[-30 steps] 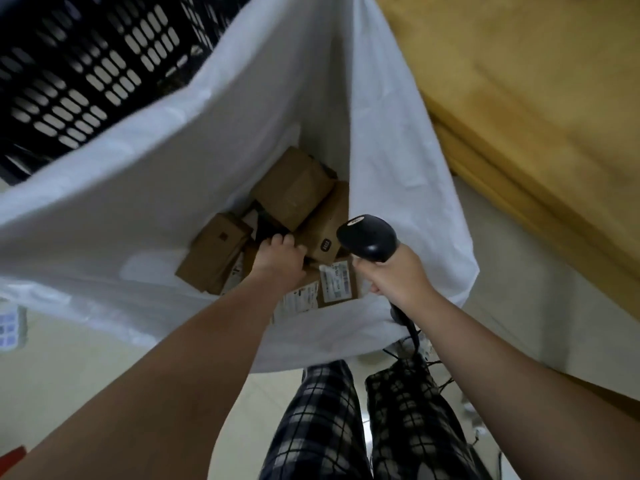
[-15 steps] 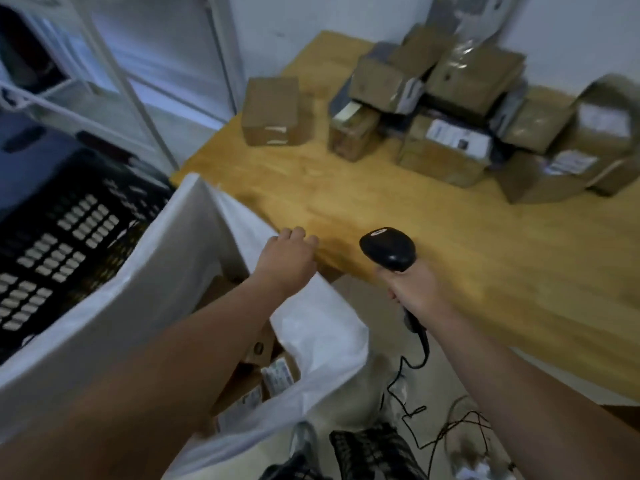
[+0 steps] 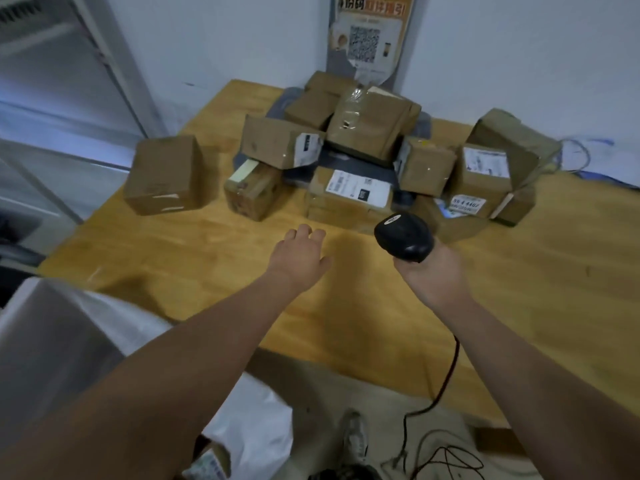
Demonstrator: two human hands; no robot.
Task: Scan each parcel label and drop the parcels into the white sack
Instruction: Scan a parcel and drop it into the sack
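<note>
Nearest the camera, the crumpled white woven sack [image 3: 69, 344] is standing at the lower left, against the worktop's front edge; one labelled brown parcel [image 3: 212, 460] is showing inside its mouth. Both bare forearms are stretching forward over the pale wooden worktop [image 3: 194, 258]. The left hand [image 3: 299, 259] is hovering palm down above the bare wood, fingers loosely spread and holding nothing. The right hand [image 3: 433, 271] is clenching round the grip of one black handheld barcode scanner [image 3: 403, 237], whose head is pointing toward the pile, while its dark cable [image 3: 446, 375] is hanging down to the floor.

Beyond the hands the brown cardboard parcels are waiting — roughly a dozen, though blur is making an exact count unsure. A flat brown box with a wide white label [image 3: 349, 199] is lying just beyond both hands, between them. A lone plain cardboard cube [image 3: 162, 174] is sitting apart on the left; the rest are heaping together at the back, against the wall — beneath one orange poster with a QR code [image 3: 367, 36].
</note>
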